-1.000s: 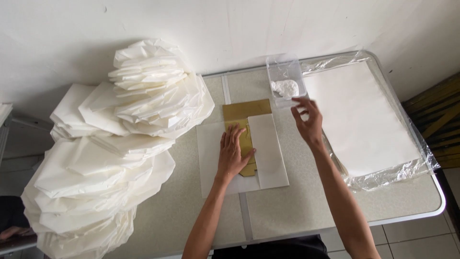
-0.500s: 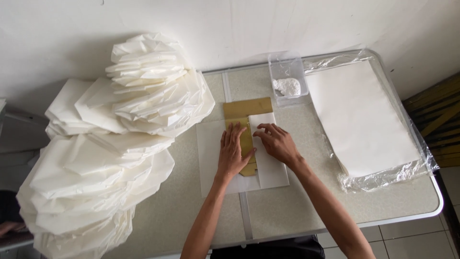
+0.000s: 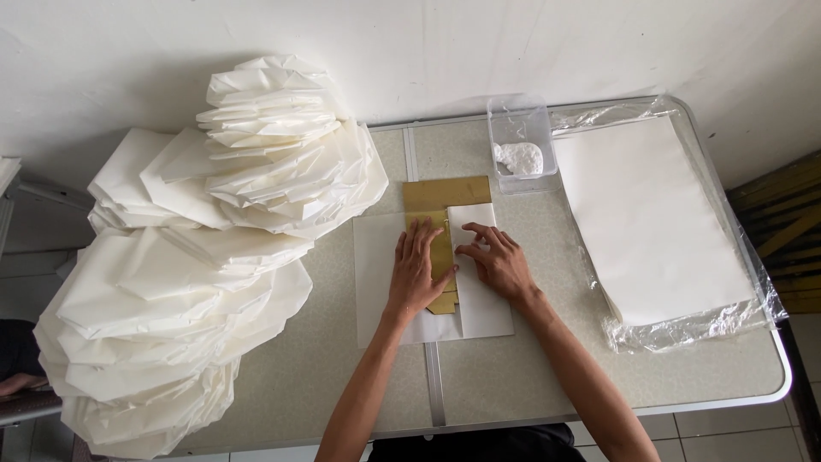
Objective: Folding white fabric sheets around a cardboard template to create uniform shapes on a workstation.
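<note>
A white paper sheet (image 3: 376, 274) lies on the grey table (image 3: 547, 368) and is partly folded over a gold-brown card template (image 3: 445, 195). My left hand (image 3: 416, 269) lies flat, fingers spread, on the template and the paper's left flap. My right hand (image 3: 498, 259) presses its fingers on the folded right flap (image 3: 484, 312), right beside the left hand. Neither hand grips anything.
A stack of white sheets (image 3: 650, 214) rests on clear plastic wrap (image 3: 684, 329) at the right. A clear plastic tub (image 3: 518, 141) with white paste stands at the back. A large heap of folded white paper pieces (image 3: 197, 257) covers the left side.
My right hand came back from the clear tub to the paper and now presses the right flap. My left hand has stayed on the template.
</note>
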